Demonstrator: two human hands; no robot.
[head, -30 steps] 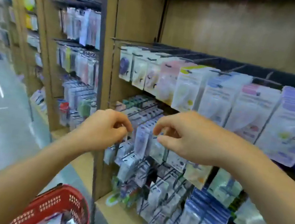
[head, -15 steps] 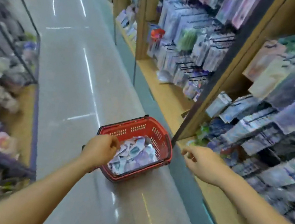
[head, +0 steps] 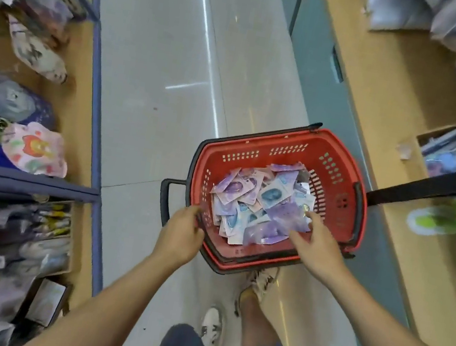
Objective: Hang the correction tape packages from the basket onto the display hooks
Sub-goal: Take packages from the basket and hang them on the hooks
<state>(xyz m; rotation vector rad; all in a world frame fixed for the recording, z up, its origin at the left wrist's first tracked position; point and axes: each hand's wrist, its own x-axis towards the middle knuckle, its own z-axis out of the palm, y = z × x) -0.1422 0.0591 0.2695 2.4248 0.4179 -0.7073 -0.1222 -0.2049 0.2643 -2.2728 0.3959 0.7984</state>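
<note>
Right hand (head: 314,249) now down on packages (head: 258,200) in red basket (head: 337,168); print illegible.

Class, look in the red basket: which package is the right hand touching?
The large purple package at the pile's right edge. The right hand rests fingertips on it; the blue-printed packages lie farther left, untouched.
</note>
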